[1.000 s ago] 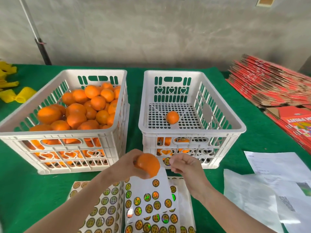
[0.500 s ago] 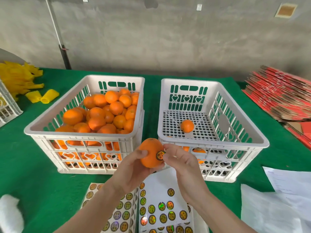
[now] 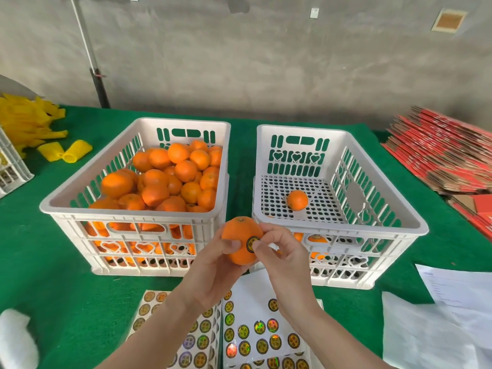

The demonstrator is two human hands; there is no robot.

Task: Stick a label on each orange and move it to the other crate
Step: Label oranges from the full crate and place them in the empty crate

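My left hand [image 3: 213, 267] grips an orange [image 3: 241, 235] from below, in front of the gap between the two white crates. A round label [image 3: 252, 241] sits on the orange's near side, and my right hand [image 3: 282, 257] presses it with the thumb while the fingers curl round the fruit's right side. The left crate [image 3: 66, 206] is heaped with oranges [image 3: 170, 179]. The right crate [image 3: 415, 227] holds a lone orange [image 3: 297, 200] on its perforated floor, with a few more showing through its front wall. Label sheets [image 3: 253, 331] lie under my forearms.
Green cloth [image 3: 53, 275] covers the table. Yellow foam nets [image 3: 29, 123] and part of another crate [image 3: 10, 166] sit at far left. Flattened red cartons [image 3: 442, 153] are stacked at right, white papers [image 3: 447, 315] lie at near right, white foam [image 3: 16, 339] at near left.
The orange rose from over the label sheets to crate height. My right hand brought a label to it and now presses it on; the view tilted up.
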